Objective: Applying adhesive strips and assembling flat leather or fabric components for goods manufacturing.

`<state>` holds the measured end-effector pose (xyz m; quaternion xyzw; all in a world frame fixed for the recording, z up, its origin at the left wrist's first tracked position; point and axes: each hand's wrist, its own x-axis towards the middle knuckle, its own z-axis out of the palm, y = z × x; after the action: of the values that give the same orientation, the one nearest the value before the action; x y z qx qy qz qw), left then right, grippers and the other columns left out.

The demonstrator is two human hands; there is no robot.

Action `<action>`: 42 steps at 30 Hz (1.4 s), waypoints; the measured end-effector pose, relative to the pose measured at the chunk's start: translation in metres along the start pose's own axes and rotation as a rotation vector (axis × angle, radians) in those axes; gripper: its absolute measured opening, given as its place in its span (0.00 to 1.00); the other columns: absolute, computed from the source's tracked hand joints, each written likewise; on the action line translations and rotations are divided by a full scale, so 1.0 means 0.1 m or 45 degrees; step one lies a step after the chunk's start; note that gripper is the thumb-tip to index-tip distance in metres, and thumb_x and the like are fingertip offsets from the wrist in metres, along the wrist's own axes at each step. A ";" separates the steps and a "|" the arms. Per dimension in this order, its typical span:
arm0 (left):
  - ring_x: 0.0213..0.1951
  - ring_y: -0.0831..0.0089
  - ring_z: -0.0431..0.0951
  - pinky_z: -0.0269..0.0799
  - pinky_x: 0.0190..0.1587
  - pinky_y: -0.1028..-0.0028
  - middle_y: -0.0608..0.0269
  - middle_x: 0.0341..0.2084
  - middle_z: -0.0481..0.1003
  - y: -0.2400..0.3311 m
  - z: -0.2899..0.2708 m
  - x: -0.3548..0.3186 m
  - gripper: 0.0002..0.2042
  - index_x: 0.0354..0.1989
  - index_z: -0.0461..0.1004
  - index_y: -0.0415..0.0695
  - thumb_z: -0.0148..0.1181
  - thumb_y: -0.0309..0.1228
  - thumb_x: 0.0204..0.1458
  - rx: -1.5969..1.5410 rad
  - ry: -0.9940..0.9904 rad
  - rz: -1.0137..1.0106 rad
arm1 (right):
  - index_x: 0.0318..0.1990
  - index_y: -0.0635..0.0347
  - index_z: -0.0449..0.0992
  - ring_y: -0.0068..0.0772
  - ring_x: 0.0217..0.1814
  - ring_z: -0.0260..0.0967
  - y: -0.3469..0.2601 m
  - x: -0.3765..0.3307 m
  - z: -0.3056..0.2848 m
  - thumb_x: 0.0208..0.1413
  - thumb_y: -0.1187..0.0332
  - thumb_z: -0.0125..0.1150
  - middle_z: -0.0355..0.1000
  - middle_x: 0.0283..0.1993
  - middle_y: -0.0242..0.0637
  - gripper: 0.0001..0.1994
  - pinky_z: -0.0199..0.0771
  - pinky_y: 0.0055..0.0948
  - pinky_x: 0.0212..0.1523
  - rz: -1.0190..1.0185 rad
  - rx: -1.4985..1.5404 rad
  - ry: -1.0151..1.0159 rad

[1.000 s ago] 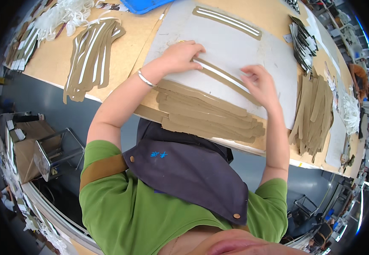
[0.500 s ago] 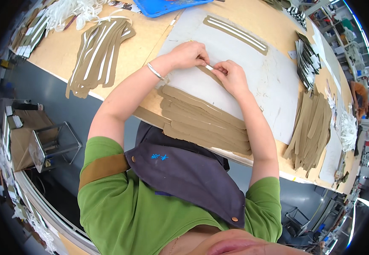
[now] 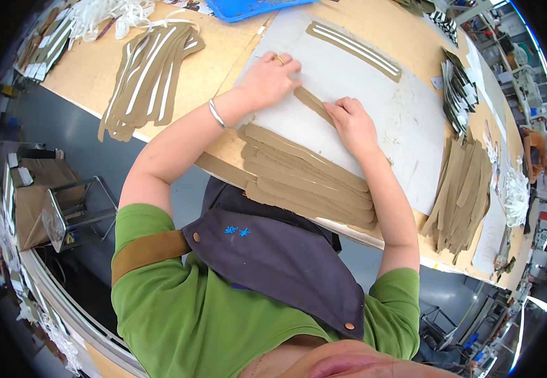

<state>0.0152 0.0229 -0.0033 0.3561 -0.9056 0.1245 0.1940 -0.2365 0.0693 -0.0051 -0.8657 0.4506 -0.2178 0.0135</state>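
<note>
A narrow olive-brown fabric strip (image 3: 313, 103) lies on the grey-white board (image 3: 406, 126) between my hands. My left hand (image 3: 270, 80) is just beyond its left end, fingers curled together; whatever they hold is hidden. My right hand (image 3: 354, 128) pinches at the strip's middle, thumb and forefinger together on it, covering its right part. No white tape shows on the visible part of this strip. Nearer to me, at the table edge, lies a stack of plain olive-brown strips (image 3: 305, 173). Beyond my hands rests a wider olive-brown piece with white stripes (image 3: 355, 50).
Striped olive pieces (image 3: 144, 79) lie in a pile at the left, with white tape (image 3: 107, 19) behind. A blue tray (image 3: 242, 7) is at the far edge. To the right are more olive strips (image 3: 459, 189), dark bundled pieces (image 3: 458, 94) and white tape (image 3: 516, 195).
My hands have drawn apart: the left moved up and left off the strip, the right slightly right and down. The white bit that showed between my fingers is no longer visible.
</note>
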 end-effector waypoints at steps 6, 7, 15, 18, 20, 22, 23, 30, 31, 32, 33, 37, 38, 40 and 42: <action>0.59 0.63 0.68 0.62 0.59 0.63 0.59 0.56 0.68 0.40 -0.01 0.04 0.27 0.64 0.63 0.44 0.50 0.23 0.51 -0.102 -0.165 -0.311 | 0.38 0.54 0.78 0.36 0.42 0.71 -0.07 0.36 0.27 0.52 0.69 0.62 0.70 0.35 0.32 0.06 0.76 0.35 0.38 -0.058 -0.031 0.113; 0.60 0.62 0.67 0.61 0.60 0.62 0.58 0.57 0.67 0.44 0.04 0.01 0.29 0.66 0.60 0.43 0.49 0.22 0.51 -0.122 -0.174 -0.365 | 0.37 0.54 0.78 0.36 0.42 0.71 -0.06 0.38 0.27 0.52 0.68 0.63 0.70 0.35 0.32 0.05 0.76 0.35 0.38 -0.058 -0.042 0.099; 0.61 0.61 0.67 0.60 0.60 0.61 0.55 0.58 0.67 0.47 -0.10 0.00 0.27 0.64 0.62 0.41 0.49 0.22 0.52 -0.156 -0.139 -0.406 | 0.36 0.53 0.78 0.35 0.41 0.71 -0.05 0.32 0.24 0.52 0.68 0.63 0.71 0.35 0.31 0.05 0.76 0.34 0.38 -0.055 -0.047 0.127; 0.59 0.62 0.69 0.60 0.59 0.62 0.56 0.57 0.68 0.39 0.00 -0.11 0.24 0.61 0.65 0.42 0.48 0.22 0.52 -0.208 -0.266 -0.418 | 0.36 0.52 0.78 0.35 0.41 0.71 -0.07 0.31 0.24 0.52 0.68 0.63 0.71 0.35 0.30 0.05 0.76 0.34 0.38 -0.038 -0.022 0.134; 0.57 0.63 0.70 0.61 0.58 0.63 0.57 0.55 0.69 0.33 0.02 -0.13 0.23 0.60 0.67 0.42 0.48 0.22 0.52 -0.214 -0.267 -0.379 | 0.37 0.52 0.78 0.35 0.41 0.71 -0.08 0.31 0.22 0.52 0.68 0.63 0.71 0.35 0.30 0.05 0.76 0.34 0.38 -0.040 -0.012 0.140; 0.55 0.64 0.72 0.62 0.56 0.64 0.59 0.52 0.70 0.30 0.00 -0.12 0.23 0.60 0.68 0.43 0.48 0.22 0.53 -0.217 -0.267 -0.320 | 0.37 0.52 0.78 0.34 0.41 0.71 -0.08 0.30 0.21 0.51 0.69 0.63 0.71 0.35 0.30 0.06 0.76 0.34 0.38 -0.052 -0.012 0.140; 0.54 0.64 0.72 0.62 0.56 0.64 0.59 0.51 0.70 0.29 -0.01 -0.11 0.23 0.60 0.68 0.44 0.48 0.23 0.53 -0.193 -0.310 -0.304 | 0.38 0.52 0.78 0.34 0.41 0.71 -0.07 0.30 0.21 0.52 0.69 0.63 0.71 0.35 0.30 0.06 0.76 0.34 0.38 -0.057 -0.019 0.130; 0.52 0.60 0.71 0.61 0.55 0.60 0.56 0.49 0.70 0.44 -0.16 -0.03 0.22 0.64 0.67 0.58 0.51 0.39 0.59 -0.048 -0.426 -0.122 | 0.39 0.52 0.79 0.35 0.41 0.71 0.00 0.13 0.03 0.52 0.69 0.64 0.71 0.35 0.31 0.07 0.76 0.33 0.39 -0.115 -0.017 0.056; 0.52 0.59 0.71 0.61 0.55 0.59 0.55 0.49 0.70 0.47 -0.17 -0.03 0.23 0.64 0.66 0.60 0.52 0.43 0.59 -0.041 -0.412 -0.106 | 0.39 0.53 0.79 0.35 0.42 0.71 0.02 0.06 -0.04 0.52 0.69 0.64 0.71 0.36 0.31 0.07 0.76 0.33 0.39 -0.123 -0.006 0.046; 0.53 0.57 0.70 0.61 0.55 0.58 0.54 0.50 0.70 0.48 -0.17 -0.04 0.24 0.64 0.66 0.61 0.52 0.46 0.59 -0.027 -0.393 -0.120 | 0.39 0.53 0.79 0.35 0.42 0.71 0.05 -0.04 -0.11 0.52 0.69 0.64 0.71 0.36 0.31 0.07 0.76 0.33 0.39 -0.098 -0.011 0.030; 0.54 0.55 0.70 0.61 0.55 0.58 0.53 0.50 0.69 0.49 -0.16 -0.05 0.24 0.65 0.66 0.61 0.52 0.48 0.59 -0.014 -0.378 -0.134 | 0.39 0.53 0.78 0.35 0.42 0.71 0.07 -0.15 -0.18 0.52 0.69 0.65 0.71 0.36 0.32 0.07 0.76 0.33 0.39 -0.072 -0.015 0.012; 0.58 0.57 0.67 0.61 0.57 0.56 0.53 0.53 0.68 0.61 -0.15 0.01 0.26 0.65 0.66 0.57 0.53 0.50 0.59 0.119 -0.395 -0.223 | 0.39 0.54 0.78 0.37 0.42 0.71 0.14 -0.50 -0.34 0.52 0.70 0.65 0.72 0.37 0.32 0.07 0.75 0.33 0.39 0.021 -0.026 -0.007; 0.59 0.58 0.67 0.59 0.58 0.55 0.54 0.54 0.68 0.70 -0.10 0.02 0.26 0.64 0.66 0.54 0.53 0.50 0.59 -0.015 -0.359 -0.145 | 0.39 0.54 0.78 0.37 0.42 0.71 0.12 -0.52 -0.34 0.52 0.70 0.65 0.72 0.37 0.33 0.07 0.75 0.33 0.39 0.023 -0.026 0.005; 0.60 0.60 0.67 0.57 0.62 0.53 0.56 0.56 0.68 0.83 0.03 -0.01 0.27 0.64 0.65 0.50 0.52 0.50 0.59 -0.274 -0.282 0.007 | 0.39 0.55 0.78 0.37 0.42 0.71 0.07 -0.49 -0.31 0.52 0.71 0.65 0.72 0.37 0.33 0.07 0.75 0.33 0.39 0.016 -0.023 0.033; 0.62 0.62 0.66 0.55 0.64 0.53 0.59 0.58 0.68 0.78 -0.02 -0.03 0.28 0.63 0.65 0.46 0.53 0.49 0.59 -0.191 -0.336 -0.099 | 0.39 0.55 0.77 0.37 0.42 0.71 0.07 -0.52 -0.31 0.52 0.71 0.65 0.71 0.37 0.33 0.07 0.75 0.33 0.39 0.045 -0.027 0.042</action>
<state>-0.0360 0.0810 -0.0092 0.3888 -0.9154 0.0011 0.1038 -0.2801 0.1115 0.0024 -0.8539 0.4683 -0.2270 0.0009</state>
